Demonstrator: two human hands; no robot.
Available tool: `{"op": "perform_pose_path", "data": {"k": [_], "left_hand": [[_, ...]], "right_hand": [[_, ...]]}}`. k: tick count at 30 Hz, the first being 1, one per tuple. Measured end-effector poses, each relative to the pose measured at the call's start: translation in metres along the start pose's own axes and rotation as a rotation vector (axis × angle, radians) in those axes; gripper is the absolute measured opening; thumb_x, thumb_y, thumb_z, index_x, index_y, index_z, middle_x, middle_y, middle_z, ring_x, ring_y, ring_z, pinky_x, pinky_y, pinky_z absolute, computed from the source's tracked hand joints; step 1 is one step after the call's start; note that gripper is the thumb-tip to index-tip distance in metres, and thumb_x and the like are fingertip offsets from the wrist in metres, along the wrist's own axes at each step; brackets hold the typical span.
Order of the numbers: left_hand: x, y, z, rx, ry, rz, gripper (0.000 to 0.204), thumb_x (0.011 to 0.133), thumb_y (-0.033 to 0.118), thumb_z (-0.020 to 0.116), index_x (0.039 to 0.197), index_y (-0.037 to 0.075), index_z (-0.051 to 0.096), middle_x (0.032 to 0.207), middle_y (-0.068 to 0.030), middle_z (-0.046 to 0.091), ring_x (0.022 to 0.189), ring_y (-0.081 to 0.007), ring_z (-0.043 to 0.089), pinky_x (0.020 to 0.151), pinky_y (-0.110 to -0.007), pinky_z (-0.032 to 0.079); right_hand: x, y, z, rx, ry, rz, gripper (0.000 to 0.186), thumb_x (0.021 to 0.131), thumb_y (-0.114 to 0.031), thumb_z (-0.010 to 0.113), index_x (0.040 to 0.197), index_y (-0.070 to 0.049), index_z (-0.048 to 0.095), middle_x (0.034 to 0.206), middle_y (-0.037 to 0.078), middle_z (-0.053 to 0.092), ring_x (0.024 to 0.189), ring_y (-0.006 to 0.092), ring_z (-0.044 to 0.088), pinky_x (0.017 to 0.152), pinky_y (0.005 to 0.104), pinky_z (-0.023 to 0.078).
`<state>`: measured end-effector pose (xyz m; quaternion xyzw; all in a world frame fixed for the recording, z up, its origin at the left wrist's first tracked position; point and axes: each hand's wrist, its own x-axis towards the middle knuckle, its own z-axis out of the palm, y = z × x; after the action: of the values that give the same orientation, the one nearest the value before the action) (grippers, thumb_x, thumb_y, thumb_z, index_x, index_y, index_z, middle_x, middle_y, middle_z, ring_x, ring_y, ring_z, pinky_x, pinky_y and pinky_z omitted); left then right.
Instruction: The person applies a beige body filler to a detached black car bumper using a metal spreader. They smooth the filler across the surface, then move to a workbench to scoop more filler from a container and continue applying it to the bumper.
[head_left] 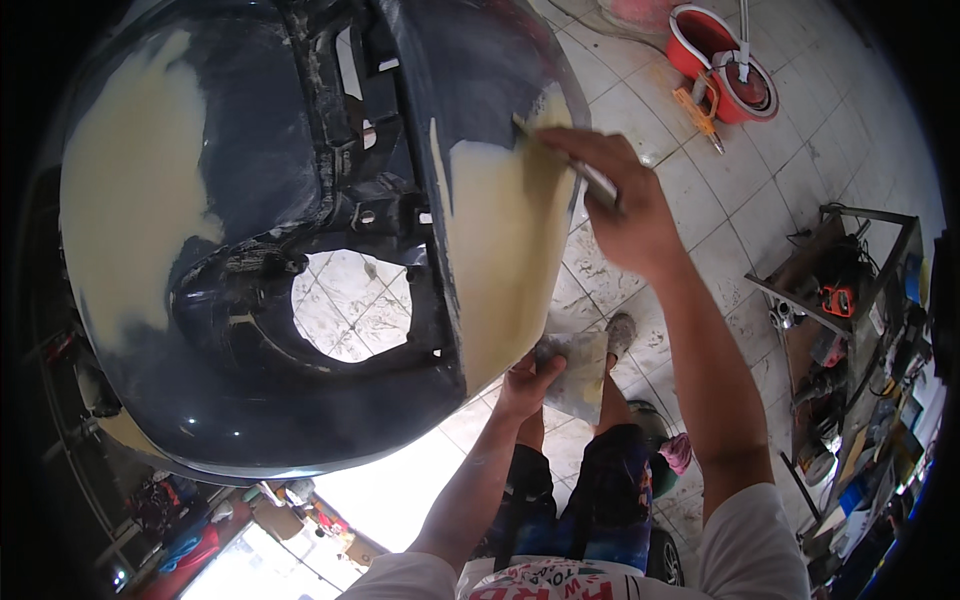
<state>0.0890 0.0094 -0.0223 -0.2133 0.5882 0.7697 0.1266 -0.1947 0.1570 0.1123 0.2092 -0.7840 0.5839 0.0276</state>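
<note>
Large dark-grey curved shell, apparently moulded plastic point(265, 125), one: in front of us and to our left, above the pale tiled floor point(740, 185), with a black ribbed frame and a round opening. We judge it light for its bulk, stiff along the curved edges and springy across the wide panels. We would grip it by the bare lower rim or the black ribs.

Smooth pale-yellow coating point(500, 250), one patch, on the shell's right flank: likely soft or tacky if fresh, though we cannot tell whether it has set. We would keep fingers off it.

Broad pale-yellow patch with ragged edges point(135, 190), one, on the shell's left side.

Slim flat hand tool with a pale handle point(598, 186), one: clenched in our right hand point(618, 200) at the top of the right-hand coating. Its tip is blurred, so contact is uncertain. Probably light; best held by the handle.

Flat grey square plate with smears point(578, 378), one: pinched at its near-left edge by our left hand point(528, 385), thumb on top, just below the shell's edge. Likely thin, stiff and slippery where smeared; best held by a clean margin.
</note>
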Motion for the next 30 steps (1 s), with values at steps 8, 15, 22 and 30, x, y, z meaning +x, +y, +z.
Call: {"op": "perform_pose_path", "data": {"k": [8, 15, 22, 30], "left_hand": [[0.002, 0.003, -0.008, -0.118, -0.081, 0.093, 0.046, 0.099, 0.014, 0.075, 0.141, 0.001, 0.06, 0.134, -0.0059, 0.068, 0.123, -0.0178, 0.062, 0.107, -0.036, 0.047], [0.002, 0.003, 0.0, -0.038, -0.033, 0.043, 0.051, 0.101, 0.021, 0.073, 0.144, -0.001, 0.057, 0.131, -0.0076, 0.068, 0.12, -0.0155, 0.061, 0.102, -0.033, 0.05], [-0.068, 0.058, 0.046, -0.349, 0.128, -0.36, 0.049, 0.103, 0.012, 0.07, 0.148, 0.005, 0.051, 0.138, -0.0059, 0.063, 0.13, -0.0197, 0.057, 0.108, -0.037, 0.05], [-0.168, 0.19, 0.138, -0.262, -0.1, 0.107, 0.048, 0.102, 0.014, 0.073, 0.144, 0.006, 0.053, 0.127, -0.0047, 0.066, 0.117, -0.0153, 0.062, 0.101, -0.034, 0.053]], "right_hand": [[-0.086, -0.07, 0.021, -0.109, -0.101, -0.173, 0.055, 0.07, -0.01, 0.081, 0.125, -0.013, 0.077, 0.134, 0.001, 0.074, 0.109, 0.0207, 0.064, 0.092, 0.0352, 0.043], [-0.167, -0.097, 0.023, -0.148, -0.182, -0.187, 0.049, 0.067, -0.024, 0.087, 0.116, -0.019, 0.081, 0.126, -0.008, 0.075, 0.1, 0.0213, 0.057, 0.088, 0.0377, 0.041], [-0.253, -0.168, -0.062, -0.066, 0.017, -0.03, 0.057, 0.065, -0.005, 0.089, 0.118, -0.017, 0.073, 0.14, 0.022, 0.055, 0.12, 0.0401, 0.06, 0.1, 0.0514, 0.05], [-0.32, -0.238, -0.105, 0.079, -0.059, -0.017, 0.061, 0.078, 0.01, 0.063, 0.134, -0.013, 0.05, 0.142, 0.028, 0.043, 0.133, 0.0499, 0.048, 0.108, 0.059, 0.044]]}}
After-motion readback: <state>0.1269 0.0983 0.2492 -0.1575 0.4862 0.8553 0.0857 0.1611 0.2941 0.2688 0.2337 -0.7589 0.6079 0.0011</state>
